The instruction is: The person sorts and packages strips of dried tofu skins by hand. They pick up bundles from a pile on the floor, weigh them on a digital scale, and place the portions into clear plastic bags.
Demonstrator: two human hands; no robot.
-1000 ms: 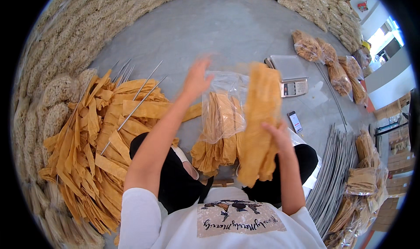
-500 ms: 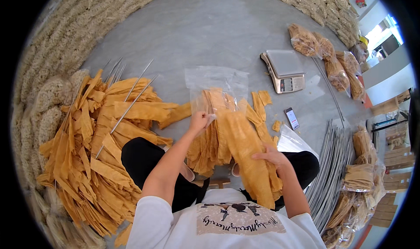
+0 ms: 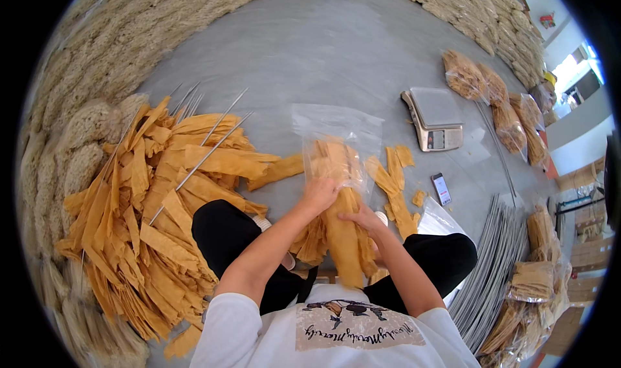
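Between my knees lies a clear plastic bag (image 3: 352, 119), its far end flat on the floor. A bundle of yellow-brown dried tofu skin strips (image 3: 346, 238) sits partly inside it, with the near ends sticking out toward me. My left hand (image 3: 322, 192) is closed at the bag's mouth, over the bundle's left side; its fingertips are partly hidden. My right hand (image 3: 365, 218) wraps the bundle's right side, fingers around the strips. More loose strips (image 3: 396, 183) lie just right of the bag. Some strips also rest beneath my left forearm.
A big heap of tofu skin strips (image 3: 149, 219) with metal rods (image 3: 204, 164) lies left. To the right are a scale (image 3: 436, 119), a phone (image 3: 441, 189), flat plastic bags (image 3: 440, 219), a rod bundle (image 3: 495, 258) and filled bags (image 3: 533, 280). Pale bundles (image 3: 162, 31) are stacked behind.
My right hand has moved left and away from me, bringing the strips in line with the bag. My left hand has shifted onto the bundle at the bag's mouth. The view has shifted slightly.
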